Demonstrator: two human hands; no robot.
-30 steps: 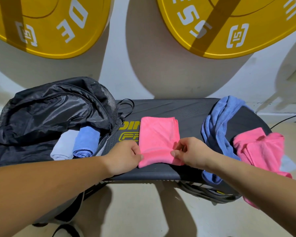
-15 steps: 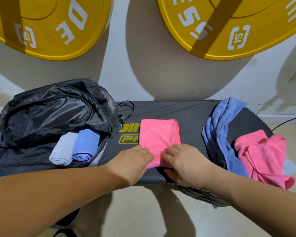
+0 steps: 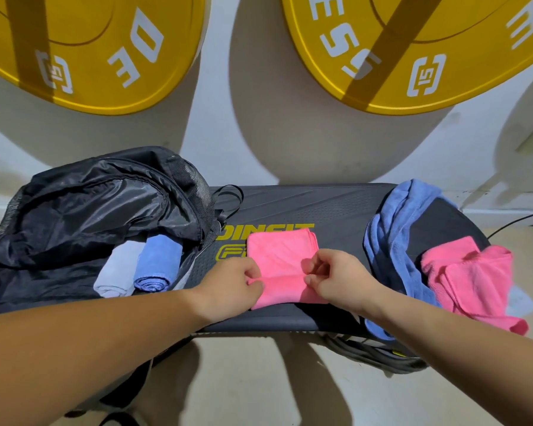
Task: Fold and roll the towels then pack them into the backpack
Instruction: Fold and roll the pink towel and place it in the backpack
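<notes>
Both hands have lifted, fingers apparently pinching the pink towel's near fold.

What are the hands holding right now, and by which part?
Both hold the folded pink towel on the bench. The left hand pinches its left edge and the right hand its right edge, at a fold raised across its near part.

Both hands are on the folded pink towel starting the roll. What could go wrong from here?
1. The left hand and right hand pinch only the near fold of the folded pink towel, so the roll may start uneven or loosen.
2. The loose blue towel and crumpled pink towel hang over the bench edge and could slide off if bumped.
</notes>
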